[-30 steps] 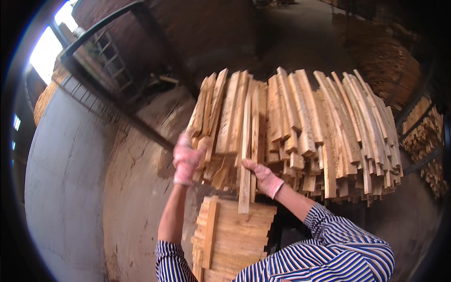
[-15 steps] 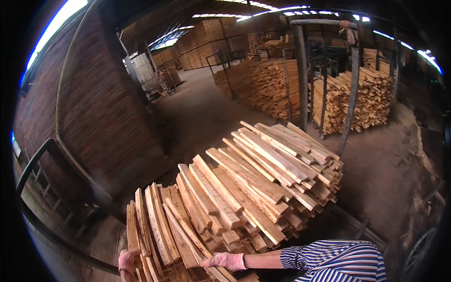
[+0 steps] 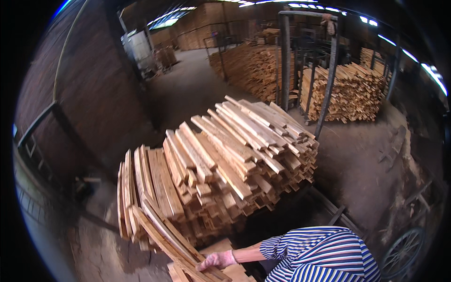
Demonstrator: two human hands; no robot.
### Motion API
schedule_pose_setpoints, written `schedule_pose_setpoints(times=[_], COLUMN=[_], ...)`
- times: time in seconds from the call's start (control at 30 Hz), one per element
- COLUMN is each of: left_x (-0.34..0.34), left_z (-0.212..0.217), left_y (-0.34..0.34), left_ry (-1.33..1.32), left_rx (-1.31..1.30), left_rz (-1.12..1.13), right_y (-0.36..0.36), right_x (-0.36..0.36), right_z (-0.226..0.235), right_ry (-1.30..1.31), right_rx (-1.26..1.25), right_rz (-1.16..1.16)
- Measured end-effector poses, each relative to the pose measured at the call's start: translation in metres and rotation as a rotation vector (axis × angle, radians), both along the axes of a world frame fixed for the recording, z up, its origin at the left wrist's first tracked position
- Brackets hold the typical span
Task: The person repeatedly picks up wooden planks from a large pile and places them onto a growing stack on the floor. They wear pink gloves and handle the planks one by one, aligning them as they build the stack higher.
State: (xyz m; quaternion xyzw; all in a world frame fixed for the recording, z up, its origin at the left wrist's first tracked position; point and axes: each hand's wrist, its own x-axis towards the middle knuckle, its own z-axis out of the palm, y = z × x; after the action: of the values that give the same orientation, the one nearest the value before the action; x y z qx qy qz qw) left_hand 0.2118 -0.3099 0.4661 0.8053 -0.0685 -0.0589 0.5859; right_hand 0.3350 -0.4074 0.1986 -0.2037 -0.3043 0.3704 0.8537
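Note:
My right hand (image 3: 216, 260), in a pinkish-white knitted glove with a striped sleeve behind it, is closed round a few long wooden strips (image 3: 165, 237). They slant up and leftward from my hand, in front of the near left side of a large stack of wooden strips (image 3: 225, 162). The stack's pieces lie roughly parallel, with uneven ends toward me. Beneath and beside my right hand are further pale boards (image 3: 237, 271), partly cut off by the lower edge. My left hand is out of the picture.
A dark metal rail (image 3: 37, 123) and a brick wall (image 3: 94, 94) stand at the left. Behind the stack rises an upright metal frame (image 3: 284, 61), near more wood piles (image 3: 347, 94). At the lower right are a spoked wheel (image 3: 403, 251) and a low metal bar (image 3: 329, 204).
The strips in my right hand have come away from the stack's left part toward me. My left hand, earlier at the stack's left edge, has left the picture. The view has shifted.

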Motion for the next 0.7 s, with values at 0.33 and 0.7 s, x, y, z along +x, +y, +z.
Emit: schedule_pose_setpoints(times=[0.33,0.7], left_x=[-0.083,-0.205], left_z=[-0.062,-0.229], left_y=[0.180,0.214], left_ry=[-0.100,0.289], left_rx=[-0.751,0.121], left_rz=[0.606,0.518], right_y=[0.082,0.170], right_x=[-0.155,-0.160], right_z=[0.142,0.048], right_ry=[-0.666,-0.614], right_rx=[-0.910,-0.933], right_rz=[-0.411,0.203])
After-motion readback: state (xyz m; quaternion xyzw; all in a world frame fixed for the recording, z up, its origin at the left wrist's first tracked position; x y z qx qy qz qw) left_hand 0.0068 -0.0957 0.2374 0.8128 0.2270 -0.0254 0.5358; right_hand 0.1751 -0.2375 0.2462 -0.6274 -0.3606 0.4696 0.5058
